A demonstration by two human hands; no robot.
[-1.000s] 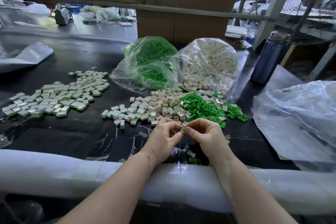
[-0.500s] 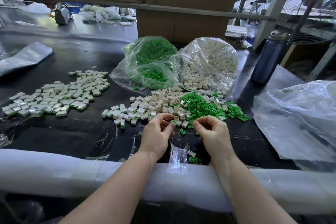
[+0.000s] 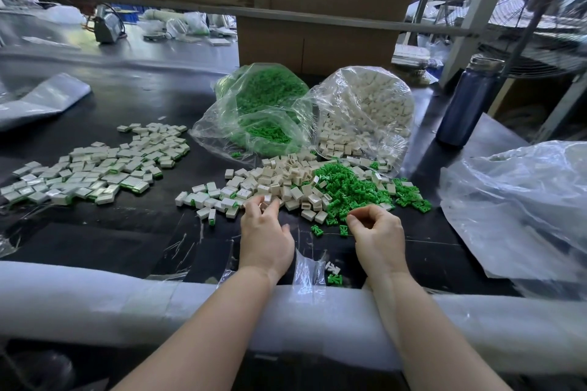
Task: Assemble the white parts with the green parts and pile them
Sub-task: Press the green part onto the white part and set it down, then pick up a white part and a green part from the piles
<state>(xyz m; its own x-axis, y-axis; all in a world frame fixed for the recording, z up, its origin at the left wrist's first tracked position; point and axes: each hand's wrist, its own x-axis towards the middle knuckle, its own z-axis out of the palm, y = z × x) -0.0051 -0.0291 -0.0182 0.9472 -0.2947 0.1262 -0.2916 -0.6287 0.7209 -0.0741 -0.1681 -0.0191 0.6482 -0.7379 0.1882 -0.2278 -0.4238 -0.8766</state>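
A heap of loose white parts [image 3: 286,181] lies mid-table, touching a heap of loose green parts [image 3: 346,184] on its right. My left hand [image 3: 265,232] reaches to the near edge of the white heap, and its fingertips pinch a white part [image 3: 266,200]. My right hand [image 3: 376,232] hovers at the near edge of the green heap with fingers curled; nothing shows between them. Assembled white-and-green pieces [image 3: 95,168] are spread out at the left, and a few more [image 3: 209,197] lie beside the white heap.
Behind the heaps stand an open clear bag of green parts [image 3: 263,111] and one of white parts [image 3: 365,111]. A blue bottle [image 3: 467,101] stands back right. A large crumpled plastic bag [image 3: 524,206] fills the right side. White foam padding [image 3: 95,295] covers the near edge.
My hands were together near the table edge over one piece. They have since parted and moved forward, the left to the white heap and the right to the green heap.
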